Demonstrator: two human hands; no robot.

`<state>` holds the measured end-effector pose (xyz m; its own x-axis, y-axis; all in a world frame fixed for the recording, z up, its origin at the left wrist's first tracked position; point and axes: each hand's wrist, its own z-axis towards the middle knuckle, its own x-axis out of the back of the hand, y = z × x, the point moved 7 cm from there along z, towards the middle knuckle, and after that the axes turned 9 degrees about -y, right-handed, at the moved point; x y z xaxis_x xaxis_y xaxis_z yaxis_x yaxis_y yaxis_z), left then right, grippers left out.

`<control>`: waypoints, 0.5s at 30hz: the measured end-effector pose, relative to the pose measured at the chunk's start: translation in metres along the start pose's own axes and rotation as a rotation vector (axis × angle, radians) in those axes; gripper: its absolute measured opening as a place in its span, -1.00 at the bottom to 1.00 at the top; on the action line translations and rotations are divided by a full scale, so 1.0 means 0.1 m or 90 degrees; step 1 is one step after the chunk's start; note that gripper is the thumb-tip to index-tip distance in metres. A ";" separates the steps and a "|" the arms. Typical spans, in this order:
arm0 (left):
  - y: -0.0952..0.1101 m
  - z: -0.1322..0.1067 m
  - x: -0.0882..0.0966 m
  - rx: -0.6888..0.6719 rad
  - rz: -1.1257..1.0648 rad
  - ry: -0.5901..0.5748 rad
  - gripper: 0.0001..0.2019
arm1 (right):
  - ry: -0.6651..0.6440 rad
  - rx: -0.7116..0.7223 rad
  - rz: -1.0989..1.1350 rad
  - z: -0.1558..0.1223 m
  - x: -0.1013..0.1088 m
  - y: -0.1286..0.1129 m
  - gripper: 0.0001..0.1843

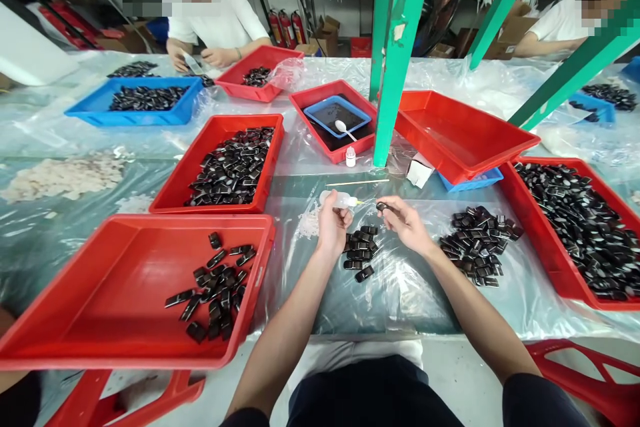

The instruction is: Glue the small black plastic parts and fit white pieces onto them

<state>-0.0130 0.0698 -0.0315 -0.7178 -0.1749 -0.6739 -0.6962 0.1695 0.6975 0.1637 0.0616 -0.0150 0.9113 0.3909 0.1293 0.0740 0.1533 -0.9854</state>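
My left hand [334,225] is closed around a clear squeeze bottle [342,199] with a thin needle tip that points right. Between the fingertips of my right hand [406,221] is a small shiny black piece [384,206]. The needle tip is close to this piece; whether they touch is too small to tell. Below and between my hands lies a small group of black pieces [360,252] on the plastic sheet. A larger heap of black pieces [480,243] is to the right of my right forearm.
Red trays with black pieces stand at the left [110,280], behind it [173,170] and at the right [545,247]. A thin stick [357,182], a small white bottle [351,157] and a green post [395,80] are ahead. Two people sit across the table.
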 end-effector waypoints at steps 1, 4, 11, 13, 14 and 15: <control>0.01 0.00 0.00 -0.008 0.011 -0.002 -0.52 | -0.016 0.006 0.016 0.00 -0.03 -0.01 -0.48; 0.02 0.00 0.00 -0.022 0.039 -0.009 -0.53 | -0.035 0.028 0.044 -0.01 -0.06 -0.05 -0.46; 0.02 -0.01 0.00 -0.031 0.060 -0.001 -0.54 | -0.039 0.038 0.058 -0.01 -0.06 -0.08 -0.48; 0.02 -0.01 -0.01 -0.037 0.064 -0.001 -0.54 | -0.040 0.040 0.065 -0.02 -0.06 -0.10 -0.48; 0.02 -0.01 -0.01 -0.040 0.065 -0.001 -0.54 | -0.041 0.039 0.067 -0.02 -0.06 -0.10 -0.48; 0.02 -0.01 -0.02 -0.041 0.066 -0.002 -0.53 | -0.042 0.039 0.068 -0.02 -0.06 -0.11 -0.48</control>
<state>-0.0134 0.0694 -0.0288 -0.7864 -0.1569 -0.5975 -0.6159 0.1237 0.7781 0.1581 0.0556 -0.0054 0.8842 0.4660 0.0332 -0.0481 0.1615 -0.9857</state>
